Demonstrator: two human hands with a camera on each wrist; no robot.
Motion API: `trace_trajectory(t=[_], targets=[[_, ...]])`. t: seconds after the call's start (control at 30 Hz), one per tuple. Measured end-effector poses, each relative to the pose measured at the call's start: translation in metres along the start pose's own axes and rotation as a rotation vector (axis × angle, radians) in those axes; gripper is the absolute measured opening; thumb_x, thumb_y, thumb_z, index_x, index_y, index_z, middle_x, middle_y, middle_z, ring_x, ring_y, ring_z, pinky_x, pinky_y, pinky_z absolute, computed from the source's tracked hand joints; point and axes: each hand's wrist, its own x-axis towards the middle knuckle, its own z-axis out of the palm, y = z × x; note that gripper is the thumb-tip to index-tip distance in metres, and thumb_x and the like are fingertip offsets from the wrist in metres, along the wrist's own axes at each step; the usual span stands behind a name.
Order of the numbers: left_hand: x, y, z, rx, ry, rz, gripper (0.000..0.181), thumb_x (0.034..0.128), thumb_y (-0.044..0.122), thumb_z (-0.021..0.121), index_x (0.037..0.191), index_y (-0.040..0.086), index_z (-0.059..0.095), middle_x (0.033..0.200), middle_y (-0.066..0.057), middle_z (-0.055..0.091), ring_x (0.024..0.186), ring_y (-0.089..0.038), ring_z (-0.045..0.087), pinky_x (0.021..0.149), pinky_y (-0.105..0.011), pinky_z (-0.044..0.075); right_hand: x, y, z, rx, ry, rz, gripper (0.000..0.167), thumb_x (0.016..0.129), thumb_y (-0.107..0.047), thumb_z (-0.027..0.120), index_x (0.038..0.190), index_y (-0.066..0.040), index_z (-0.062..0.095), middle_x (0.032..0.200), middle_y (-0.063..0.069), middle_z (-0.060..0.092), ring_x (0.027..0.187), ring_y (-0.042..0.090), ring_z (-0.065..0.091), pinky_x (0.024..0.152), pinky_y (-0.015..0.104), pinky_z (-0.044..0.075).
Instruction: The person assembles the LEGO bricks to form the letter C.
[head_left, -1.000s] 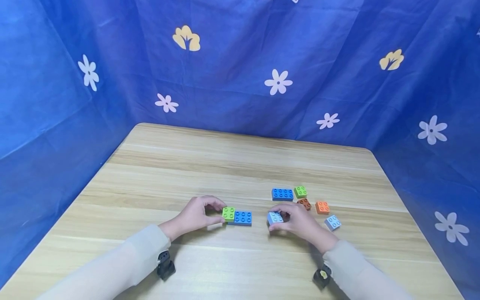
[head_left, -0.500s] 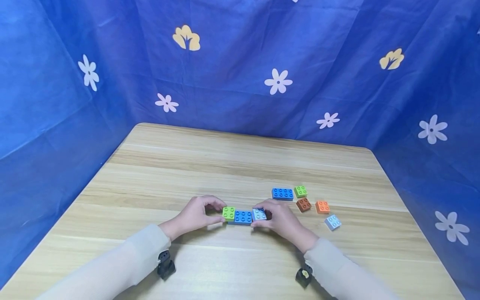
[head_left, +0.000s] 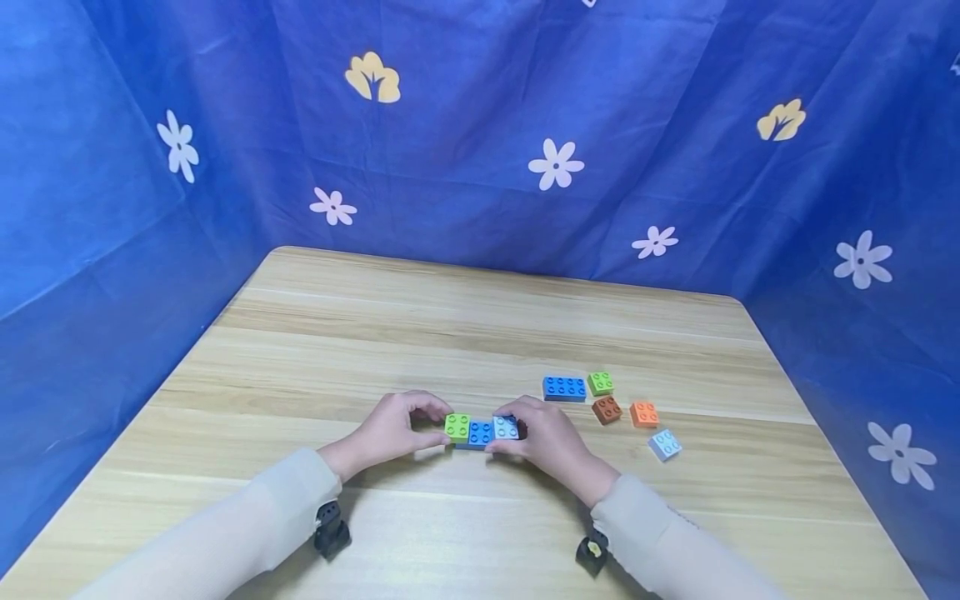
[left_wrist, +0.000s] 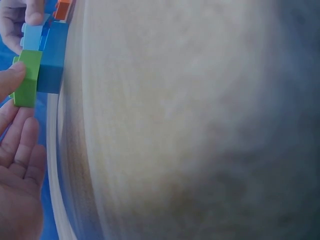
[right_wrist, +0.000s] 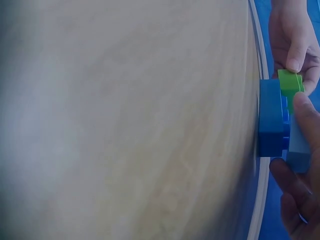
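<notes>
My left hand (head_left: 392, 431) pinches a lime-green 2x2 toy brick (head_left: 457, 427) between thumb and fingers. This brick sits on the left end of a blue toy brick (head_left: 481, 434) lying on the table. A light blue 2x2 brick (head_left: 506, 426) is pinched by my right hand (head_left: 549, 440) over the blue brick's right end. In the right wrist view, blue studs show in a narrow gap beneath the light blue brick (right_wrist: 299, 145), so it looks not pressed flush. Between the two upper bricks, studs of the blue one are visible.
Right of the hands lie another blue brick (head_left: 565, 388), a second green brick (head_left: 601, 382), a brown brick (head_left: 607, 409), an orange brick (head_left: 644, 414) and a second light blue brick (head_left: 664, 445). Blue flowered cloth (head_left: 480, 150) surrounds the wooden table (head_left: 420, 325).
My right hand has carried the light blue brick leftward, from beside the blue brick to over its right end. My left hand has stayed on the green brick.
</notes>
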Motion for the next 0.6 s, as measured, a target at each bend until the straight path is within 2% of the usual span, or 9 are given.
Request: trace_trajectory(t=[0.33, 0.6], targets=[[0.0001, 0.0003, -0.0008, -0.009, -0.008, -0.013, 0.034, 0.0726, 0.016, 0.083, 0.103, 0.008, 0.069, 0.092, 0.006, 0.068, 0.086, -0.016, 0.064, 0.084, -0.035, 0.051, -0.0006, -0.0016, 0.0019, -0.04, 0.037, -0.012, 0.053, 0.066, -0.049, 0.08, 0.1, -0.009, 0.07, 0.095, 0.001, 0.069, 0.084, 0.013, 0.064, 0.075, 0.026, 0.053], [-0.0002, 0.0004, 0.0, -0.006, -0.006, -0.015, 0.033, 0.0726, 0.015, 0.083, 0.102, 0.008, 0.069, 0.092, 0.006, 0.068, 0.086, -0.016, 0.063, 0.084, -0.035, 0.051, -0.001, -0.0043, 0.0036, -0.038, 0.024, 0.021, 0.053, 0.065, -0.049, 0.081, 0.1, -0.01, 0.069, 0.093, -0.001, 0.067, 0.081, 0.011, 0.061, 0.072, 0.026, 0.052]])
